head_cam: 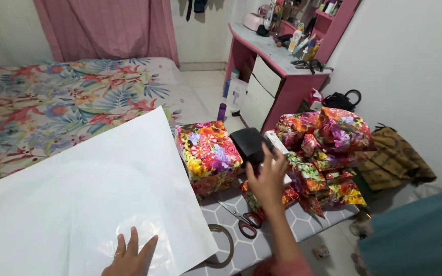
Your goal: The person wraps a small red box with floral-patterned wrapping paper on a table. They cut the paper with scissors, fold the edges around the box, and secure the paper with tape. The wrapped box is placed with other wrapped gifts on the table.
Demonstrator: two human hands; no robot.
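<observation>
My left hand (129, 258) lies flat, fingers apart, on the near edge of a big white sheet of wrapping paper (88, 194) spread on the floor. My right hand (268, 179) reaches forward and touches a black box (249, 143) that sits between wrapped parcels; whether it grips the box I cannot tell. A box wrapped in bright floral paper (208, 153) stands just left of the black box. A long white box (277, 142) lies beside my right fingers.
Several floral-wrapped parcels (328, 148) pile up at the right. Red-handled scissors (244, 220) and a tape roll (223, 245) lie on the grey hexagon mat. A floral mattress (52, 102) lies at the left, a pink desk (277, 61) behind, brown cloth (395, 158) at the far right.
</observation>
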